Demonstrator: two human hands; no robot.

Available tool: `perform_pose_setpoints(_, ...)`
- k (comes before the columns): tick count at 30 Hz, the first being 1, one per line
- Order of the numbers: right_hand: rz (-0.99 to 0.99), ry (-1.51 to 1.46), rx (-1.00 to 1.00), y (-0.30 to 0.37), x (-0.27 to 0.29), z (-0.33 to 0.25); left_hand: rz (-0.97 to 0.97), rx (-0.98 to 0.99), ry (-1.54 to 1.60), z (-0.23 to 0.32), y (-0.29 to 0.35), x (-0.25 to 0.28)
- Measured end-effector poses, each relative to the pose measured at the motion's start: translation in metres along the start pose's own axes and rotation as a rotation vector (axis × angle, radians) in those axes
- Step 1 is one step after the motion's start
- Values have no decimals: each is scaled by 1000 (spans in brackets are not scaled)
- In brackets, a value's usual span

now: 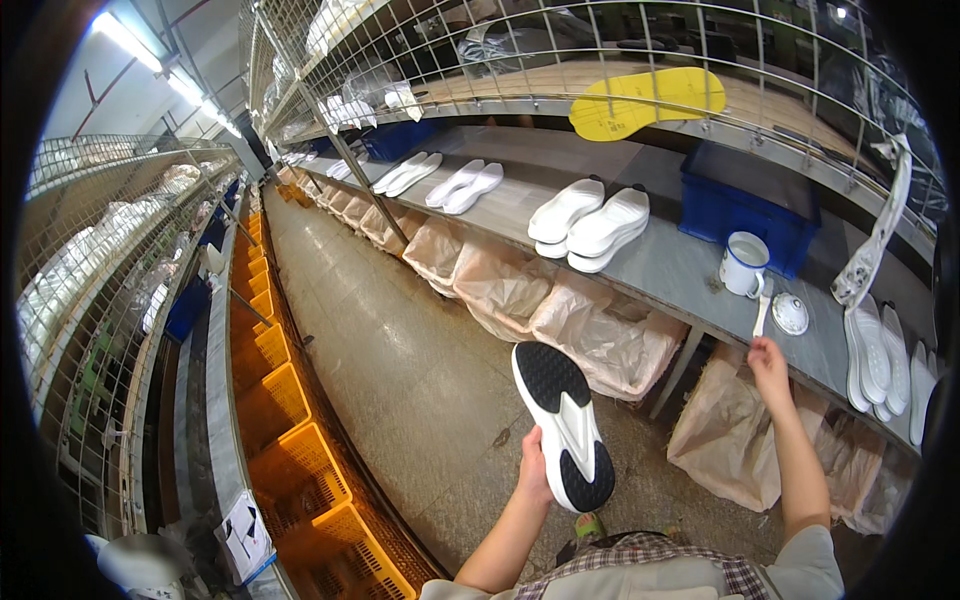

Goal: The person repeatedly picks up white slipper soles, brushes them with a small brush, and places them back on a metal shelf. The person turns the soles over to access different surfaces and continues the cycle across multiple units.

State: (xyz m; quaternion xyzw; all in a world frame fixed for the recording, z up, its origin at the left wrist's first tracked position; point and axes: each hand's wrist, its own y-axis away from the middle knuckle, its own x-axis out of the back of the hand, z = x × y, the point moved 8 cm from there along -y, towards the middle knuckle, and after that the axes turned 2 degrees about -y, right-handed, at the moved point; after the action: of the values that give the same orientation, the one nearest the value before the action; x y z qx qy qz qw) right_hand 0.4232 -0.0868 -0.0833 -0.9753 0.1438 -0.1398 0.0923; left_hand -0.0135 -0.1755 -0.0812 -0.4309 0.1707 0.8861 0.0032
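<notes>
My left hand [537, 468] grips a shoe sole [568, 420] by its edge, above the floor. The sole is white with black pads at both ends, its tread side facing up. At the bench edge, my right hand [770, 372] has its fingers pinched at the lower end of a pale, flat brush-like tool [762, 316]. Just beyond it stands a white enamel mug [744, 262] with a blue rim. To the right of the tool lies a round white lid [790, 313] with a knob. What fills the mug cannot be made out.
White soles [590, 225] stand in groups along the grey bench [655, 270], with more soles [875, 350] at right. A blue bin [750, 200] sits behind the mug. Overhead, a yellow sole-shaped sheet [648, 103] hangs on wire mesh. Lined baskets [605, 335] fill the space below; orange crates [300, 460] line the left.
</notes>
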Motion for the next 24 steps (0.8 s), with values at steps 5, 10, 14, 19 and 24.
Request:
perform_pose_setpoints(5, -253, 86, -165, 139, 8, -11, -155, 71, -110, -49, 23, -49)
perform_pose_setpoints(10, -265, 42, -300, 315, 68, 10, -321, 185, -289, -144, 50, -125)
perform_pose_setpoints(14, -209, 172, -440, 469, 158, 41, -587, 291, -371, -280, 98, -229)
perform_pose_setpoints(19, 135, 460, -730, 634, 285, 41, -756, 349, -673, -470, 151, -363)
perform_pose_setpoints(24, 628, 372, -1010, 768, 365, 10, -1140, 373, -703, -630, 217, -523)
